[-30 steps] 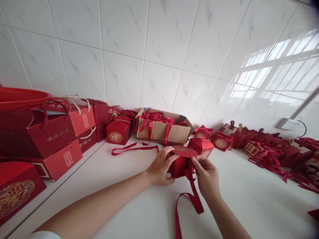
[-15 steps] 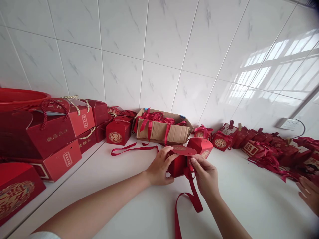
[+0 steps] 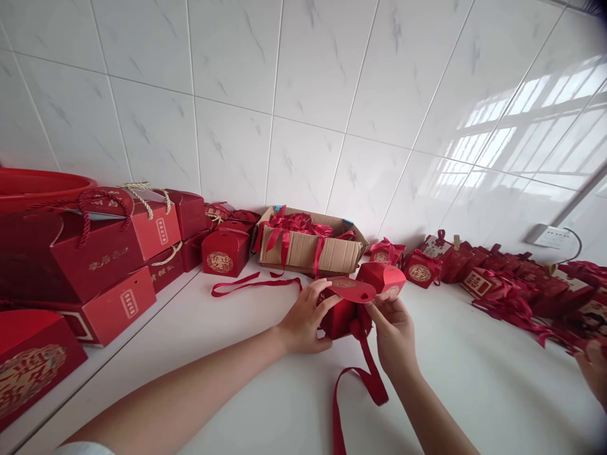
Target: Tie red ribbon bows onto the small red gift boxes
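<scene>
My left hand (image 3: 306, 322) is closed around the left side of a small red gift box (image 3: 337, 319), thumb low and fingers over its top. A rounded lid flap (image 3: 351, 291) with a small hole stands partly lifted over the box. At the flap's right edge, the fingers of my right hand (image 3: 394, 328) are pinched on a red ribbon (image 3: 374, 379); whether they also grip the flap is hidden. The ribbon trails down the box front and onto the white table. Another red gift box (image 3: 383, 278) sits just behind.
A cardboard box (image 3: 308, 253) of red ribbons stands by the tiled wall. Larger red boxes (image 3: 102, 253) are stacked at left, beside a red basin (image 3: 42, 183). Many small gift boxes (image 3: 521, 278) line the right. Another person's hand (image 3: 595, 370) shows at the right edge.
The flap has tipped up, showing more of its top, and my right fingers have shifted slightly at its edge. The other person's hand has moved right.
</scene>
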`<state>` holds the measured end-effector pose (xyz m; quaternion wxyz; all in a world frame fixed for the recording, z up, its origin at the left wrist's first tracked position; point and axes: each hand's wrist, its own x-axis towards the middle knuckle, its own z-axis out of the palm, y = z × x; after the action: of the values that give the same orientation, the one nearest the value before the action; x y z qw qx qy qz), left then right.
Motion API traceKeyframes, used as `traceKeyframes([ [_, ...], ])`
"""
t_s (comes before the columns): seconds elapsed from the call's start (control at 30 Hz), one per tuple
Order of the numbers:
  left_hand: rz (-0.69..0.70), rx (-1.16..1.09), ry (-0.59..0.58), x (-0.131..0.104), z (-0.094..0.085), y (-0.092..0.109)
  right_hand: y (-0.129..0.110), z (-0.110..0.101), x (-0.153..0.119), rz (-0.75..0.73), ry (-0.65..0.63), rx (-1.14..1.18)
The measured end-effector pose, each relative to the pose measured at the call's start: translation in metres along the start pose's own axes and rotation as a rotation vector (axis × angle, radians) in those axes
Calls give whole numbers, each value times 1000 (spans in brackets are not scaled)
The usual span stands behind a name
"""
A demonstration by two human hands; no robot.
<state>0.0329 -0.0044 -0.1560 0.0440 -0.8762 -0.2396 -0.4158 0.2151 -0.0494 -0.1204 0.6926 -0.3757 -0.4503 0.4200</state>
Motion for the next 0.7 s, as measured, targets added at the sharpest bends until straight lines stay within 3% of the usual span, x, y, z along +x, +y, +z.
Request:
traceKeyframes([
  [0.23, 8, 1, -5, 0, 0, 1, -2, 1, -4, -43, -32, -75],
  [0.47, 31, 3, 6, 0, 1, -1, 5, -2, -2, -305, -41, -427],
  [0.7, 15, -5, 7, 0, 1, 0, 7, -3, -2, -370, -83, -458],
])
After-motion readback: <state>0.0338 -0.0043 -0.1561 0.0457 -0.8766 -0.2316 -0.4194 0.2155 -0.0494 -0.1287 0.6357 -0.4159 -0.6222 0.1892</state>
